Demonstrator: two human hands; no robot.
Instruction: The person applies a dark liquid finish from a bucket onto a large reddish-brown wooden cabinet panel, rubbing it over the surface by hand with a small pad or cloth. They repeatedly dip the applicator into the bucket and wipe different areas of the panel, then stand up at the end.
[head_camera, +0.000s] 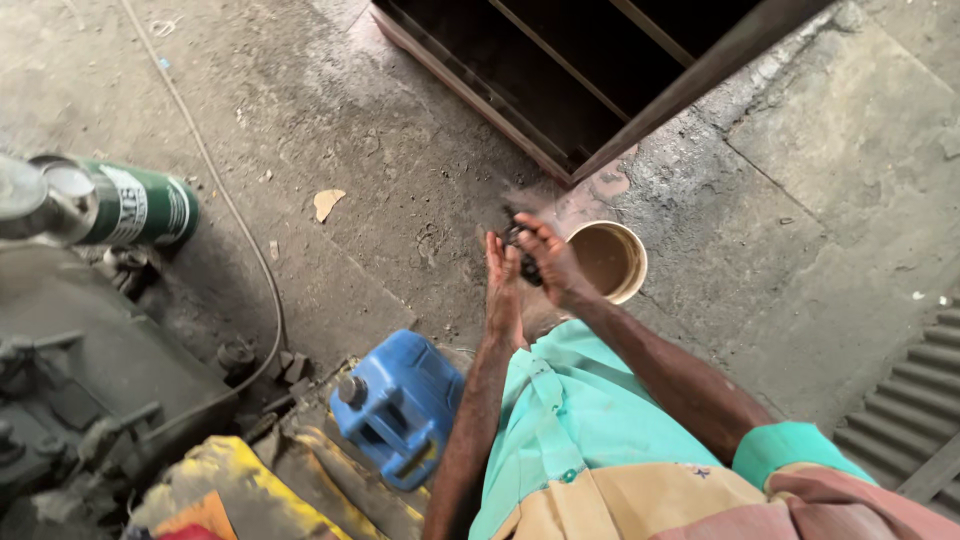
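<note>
Hands, left (503, 290) and right (551, 262), press a small dark lump (524, 262) above a round bucket (634, 262).

Person, head view: short-sleeved shirt (590, 420), mint-green across the upper part and cuff, tan and dusty pink panels lower down; forearms bare; both hands (525, 265) bare, no gloves, grime-darkened fingers.

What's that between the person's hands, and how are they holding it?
A small dark object, pressed between the left hand and right hand; its kind cannot be told.
</note>
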